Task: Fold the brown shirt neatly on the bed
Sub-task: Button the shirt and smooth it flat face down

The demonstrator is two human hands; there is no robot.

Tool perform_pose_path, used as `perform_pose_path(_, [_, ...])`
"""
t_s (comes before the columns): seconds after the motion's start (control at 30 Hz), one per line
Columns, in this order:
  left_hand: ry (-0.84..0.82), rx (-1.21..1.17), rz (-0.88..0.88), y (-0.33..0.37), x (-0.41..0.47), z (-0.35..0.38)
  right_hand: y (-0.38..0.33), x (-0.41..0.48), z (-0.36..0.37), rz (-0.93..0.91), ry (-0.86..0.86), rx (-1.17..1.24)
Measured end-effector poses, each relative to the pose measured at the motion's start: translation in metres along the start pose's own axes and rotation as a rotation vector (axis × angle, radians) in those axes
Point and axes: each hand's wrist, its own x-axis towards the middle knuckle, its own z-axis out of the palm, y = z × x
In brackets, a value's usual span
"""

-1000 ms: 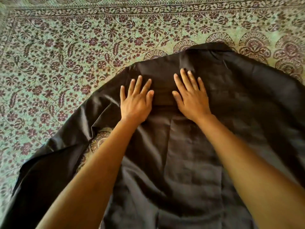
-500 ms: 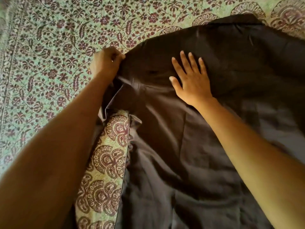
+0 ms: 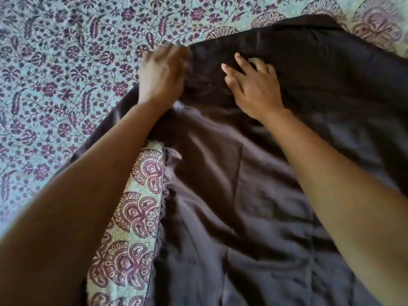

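Left hand [image 3: 162, 74]: gripped the brown shirt [image 3: 242, 195] at its shoulder edge (blurred) — likely to tug it flat.
Right hand [image 3: 254, 85]: loosely spread, grasping nothing — pinned fabric against the bedspread [image 3: 66, 62].

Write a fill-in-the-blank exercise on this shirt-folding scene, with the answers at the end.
1. The shirt being folded is ____ in colour.
2. The hand at the shirt's outer edge is the person's ____ hand.
3. The right hand rests on the ____, not on the bedsheet.
4. The bedsheet's print is ____, in maroon on pale green.

Answers: brown; left; shirt; floral.
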Motion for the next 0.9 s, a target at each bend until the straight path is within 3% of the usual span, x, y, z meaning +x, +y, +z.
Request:
perform_pose_path(0.07, [-0.213,-0.098,0.369,0.019,-0.016,0.006,0.013,0.007,-0.001,-0.095,-0.047,-0.023])
perform_pose_path(0.13, [-0.385,-0.033,0.672,0.032,-0.057,0.013,0.020,0.008,0.003,-0.131,-0.072,-0.058])
perform_pose_path(0.2, [-0.515,0.016,0.826,0.036,-0.114,0.010,0.021,0.008,0.006,-0.118,-0.085,-0.065])
perform_pose_path(0.33, [-0.641,-0.107,1.145,0.041,-0.195,-0.016,0.016,0.008,0.001,-0.097,-0.136,-0.055])
perform_pose_path(0.37, [-0.652,-0.109,1.169,0.040,-0.193,-0.018,0.013,0.009,-0.002,-0.063,-0.159,-0.050])
perform_pose_path(0.43, [-0.564,-0.032,1.025,0.039,-0.169,-0.016,0.002,0.005,-0.007,-0.014,-0.143,-0.022])
perform_pose_path(0.5, [-0.490,0.078,0.800,0.027,-0.135,-0.012,-0.014,-0.004,-0.010,-0.103,-0.081,0.061])
perform_pose_path(0.57, [-0.505,0.162,0.743,0.013,-0.118,-0.008,-0.026,-0.016,-0.005,-0.260,-0.150,0.106])
perform_pose_path(0.7, [-0.514,0.137,0.822,0.016,-0.163,-0.005,-0.024,-0.023,0.008,-0.264,-0.198,-0.007])
perform_pose_path(0.9, [-0.607,0.004,0.977,0.026,-0.224,-0.027,-0.027,-0.004,-0.004,-0.103,-0.309,-0.050])
